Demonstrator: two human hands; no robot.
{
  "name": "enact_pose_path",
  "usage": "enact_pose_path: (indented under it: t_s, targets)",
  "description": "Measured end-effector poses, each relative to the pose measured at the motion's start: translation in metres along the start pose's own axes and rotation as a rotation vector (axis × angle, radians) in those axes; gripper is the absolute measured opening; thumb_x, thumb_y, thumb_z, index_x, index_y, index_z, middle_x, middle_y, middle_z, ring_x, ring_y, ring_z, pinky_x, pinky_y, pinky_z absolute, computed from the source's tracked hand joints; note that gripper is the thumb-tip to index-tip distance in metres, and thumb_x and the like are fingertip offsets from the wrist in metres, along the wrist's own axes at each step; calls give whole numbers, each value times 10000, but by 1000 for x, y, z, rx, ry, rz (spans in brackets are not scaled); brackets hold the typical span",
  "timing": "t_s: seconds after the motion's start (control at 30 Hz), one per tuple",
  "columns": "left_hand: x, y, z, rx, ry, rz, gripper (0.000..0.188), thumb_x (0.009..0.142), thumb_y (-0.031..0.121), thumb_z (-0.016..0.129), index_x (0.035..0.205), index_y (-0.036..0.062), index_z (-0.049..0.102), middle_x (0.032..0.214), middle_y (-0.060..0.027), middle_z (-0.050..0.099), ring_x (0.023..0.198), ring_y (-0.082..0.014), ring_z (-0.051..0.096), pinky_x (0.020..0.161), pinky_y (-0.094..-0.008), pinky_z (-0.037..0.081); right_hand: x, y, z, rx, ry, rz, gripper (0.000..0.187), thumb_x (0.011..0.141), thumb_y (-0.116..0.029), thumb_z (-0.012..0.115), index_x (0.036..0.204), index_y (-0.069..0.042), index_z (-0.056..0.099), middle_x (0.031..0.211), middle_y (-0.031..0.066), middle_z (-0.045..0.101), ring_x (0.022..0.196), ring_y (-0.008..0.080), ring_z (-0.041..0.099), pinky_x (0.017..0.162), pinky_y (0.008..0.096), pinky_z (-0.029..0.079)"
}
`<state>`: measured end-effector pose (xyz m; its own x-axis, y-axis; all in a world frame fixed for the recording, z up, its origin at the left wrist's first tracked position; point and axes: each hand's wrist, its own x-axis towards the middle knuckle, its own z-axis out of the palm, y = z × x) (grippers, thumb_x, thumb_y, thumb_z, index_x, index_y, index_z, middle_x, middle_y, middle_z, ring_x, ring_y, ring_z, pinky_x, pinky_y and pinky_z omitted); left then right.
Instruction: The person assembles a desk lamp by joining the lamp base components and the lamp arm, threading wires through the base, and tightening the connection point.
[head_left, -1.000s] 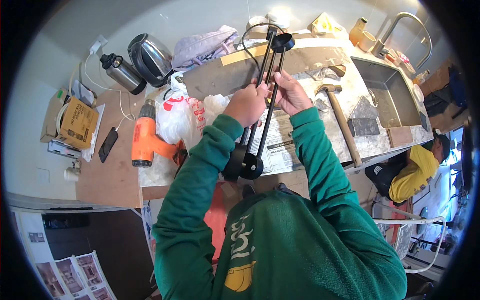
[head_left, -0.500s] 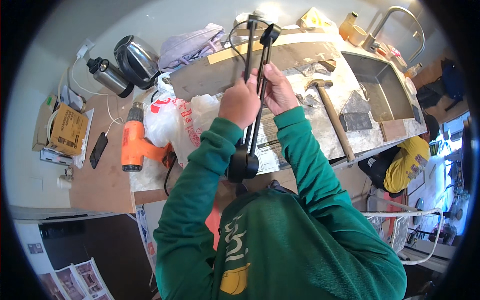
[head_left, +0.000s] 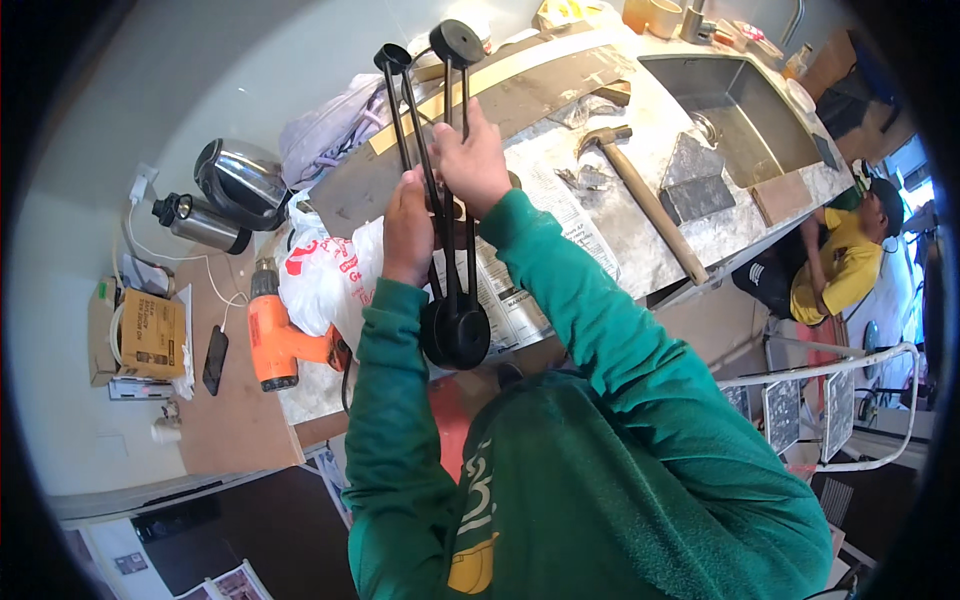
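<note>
In both hands (head_left: 409,232), black rod frame (head_left: 450,272), long axis outward

A kitchen and makeshift workshop in one: sink (head_left: 745,130), kettle (head_left: 240,186), hammer (head_left: 650,205), orange heat gun (head_left: 272,338)

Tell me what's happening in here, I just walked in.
A person in a green long-sleeved top holds a black frame of slim rods with round ends, left hand and right hand both gripping it. A printed paper sheet shows behind it. To the left lie an orange pistol-shaped power tool and a white plastic bag with red print; to the right, a wooden-handled hammer. Farther right, someone in a yellow top is down low.
</note>
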<state>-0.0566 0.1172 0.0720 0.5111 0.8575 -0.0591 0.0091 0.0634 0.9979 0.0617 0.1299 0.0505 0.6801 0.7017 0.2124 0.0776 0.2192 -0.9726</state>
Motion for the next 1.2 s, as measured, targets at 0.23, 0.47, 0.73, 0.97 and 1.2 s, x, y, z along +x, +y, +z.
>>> enact_pose_path:
  t_s: [0.23,0.47,0.73,0.97,1.2]
  targets:
    - [-12,12,-2,-29,-13,-31,500,1004,409,241,1253,56,492,839,-108,573,641,-216,625,563,-321,554,-8,-44,-7,-91,-114,-55,630,900,-186,500,1353,173,249,1082,335,435,956,372,598,804,408,499]
    - [-18,6,-2,-133,22,-74,559,997,458,232,1357,66,405,820,-90,552,645,-206,604,568,-329,525,3,-43,-21,538,-253,244,331,990,-187,294,1189,52,408,1020,168,512,905,286,648,668,345,591]
    - [-13,-4,0,-157,14,-112,567,1001,441,239,1394,46,344,805,-94,562,665,-226,632,578,-338,534,10,-30,-36,550,-304,258,360,1013,-229,267,1172,48,433,1029,196,589,845,275,662,653,335,586]
    - [-13,-9,-1,-151,45,-113,515,1001,440,247,1212,24,465,786,-95,578,651,-247,644,566,-357,547,5,-36,-25,701,-411,349,324,1003,-207,298,1127,52,447,951,188,608,775,275,674,706,364,594]
    - [-10,-6,9,-129,16,-129,543,997,417,236,840,24,575,693,-99,618,584,-199,604,551,-305,503,5,-22,-14,730,-422,382,323,1003,-222,305,1175,34,400,916,183,585,714,262,658,636,362,591]
